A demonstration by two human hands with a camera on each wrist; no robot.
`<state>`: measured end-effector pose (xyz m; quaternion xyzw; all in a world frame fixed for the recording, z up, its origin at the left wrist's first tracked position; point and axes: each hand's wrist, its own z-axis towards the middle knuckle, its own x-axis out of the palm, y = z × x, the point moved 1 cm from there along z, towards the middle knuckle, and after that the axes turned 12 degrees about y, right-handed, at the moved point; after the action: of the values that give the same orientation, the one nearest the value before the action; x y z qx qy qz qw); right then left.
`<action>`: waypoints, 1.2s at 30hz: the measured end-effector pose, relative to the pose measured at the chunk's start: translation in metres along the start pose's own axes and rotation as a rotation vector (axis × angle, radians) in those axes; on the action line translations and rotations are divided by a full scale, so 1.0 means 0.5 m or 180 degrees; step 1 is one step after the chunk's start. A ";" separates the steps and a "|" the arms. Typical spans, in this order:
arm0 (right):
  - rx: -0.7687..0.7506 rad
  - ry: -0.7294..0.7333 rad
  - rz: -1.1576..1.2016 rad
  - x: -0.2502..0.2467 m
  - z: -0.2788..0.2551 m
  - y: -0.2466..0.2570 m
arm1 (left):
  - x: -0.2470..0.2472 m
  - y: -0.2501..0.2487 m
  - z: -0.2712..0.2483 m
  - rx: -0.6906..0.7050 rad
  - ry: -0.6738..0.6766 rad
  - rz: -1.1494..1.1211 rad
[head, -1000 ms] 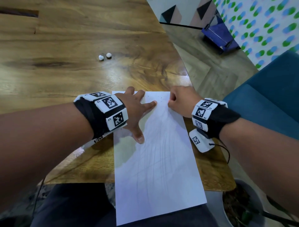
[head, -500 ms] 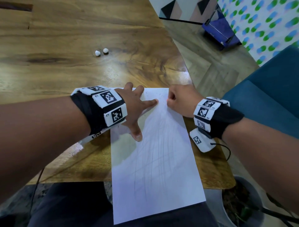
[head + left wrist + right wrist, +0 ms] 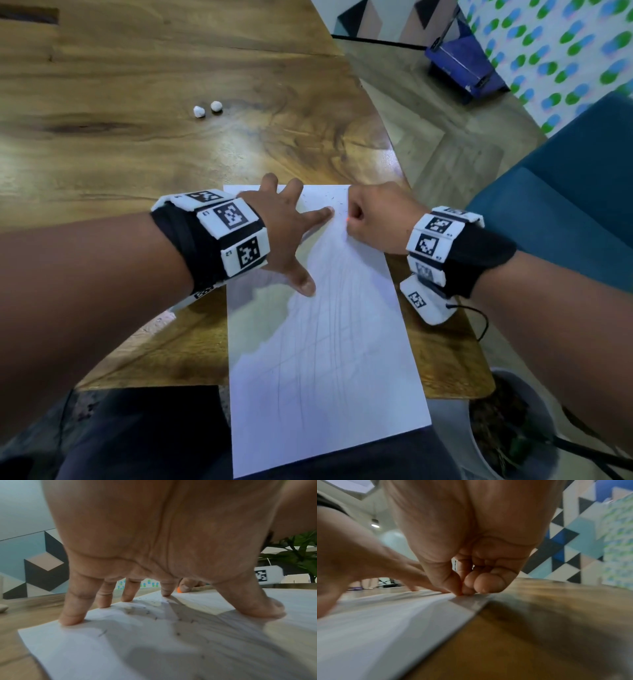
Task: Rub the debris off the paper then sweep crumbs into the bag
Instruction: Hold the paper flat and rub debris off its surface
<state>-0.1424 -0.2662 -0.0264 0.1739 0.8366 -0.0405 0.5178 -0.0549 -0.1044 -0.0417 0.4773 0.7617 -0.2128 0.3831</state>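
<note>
1. Paper (image 3: 322, 342), a white sheet marked with faint grey pencil strokes running along its length, lies flat on the wooden surface (image 3: 137, 144); its near end overhangs the edge toward the person's lap.
2. Left hand (image 3: 284, 233) is spread wide over the far left part of the sheet, its straight fingers (image 3: 72, 614) and thumb pressing down on the paper and holding nothing.
3. Right hand (image 3: 373, 219) is curled at the sheet's far right corner, thumb and fingers (image 3: 485, 584) pinched together, tips down on the paper just beside its right edge. A small orange eraser (image 3: 179, 589) shows at those fingertips in the left wrist view.
4. Two small white balls (image 3: 207, 109) sit side by side on the surface, well beyond the sheet.
5. Dark eraser crumbs (image 3: 155, 615) are scattered over the far end of the paper, under and between the left hand's fingers and near the right hand.
</note>
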 end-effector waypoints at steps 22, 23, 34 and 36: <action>0.0115 -0.0141 0.0113 -0.013 0.007 -0.006 | -0.004 -0.004 -0.003 0.0090 0.0112 -0.0022; -0.0038 -0.0111 0.0122 -0.004 0.002 0.010 | -0.003 -0.003 -0.001 0.0097 0.0120 -0.0041; 0.0014 -0.0042 0.0711 -0.027 0.007 -0.037 | 0.061 -0.003 -0.026 0.0187 0.0098 -0.0323; 0.0019 -0.0099 0.0827 -0.029 0.010 -0.042 | 0.051 0.003 -0.008 0.0146 0.0042 -0.0379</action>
<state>-0.1393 -0.2909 -0.0182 0.2817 0.7988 0.0217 0.5311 -0.0616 -0.0868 -0.0590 0.4412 0.7861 -0.2494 0.3537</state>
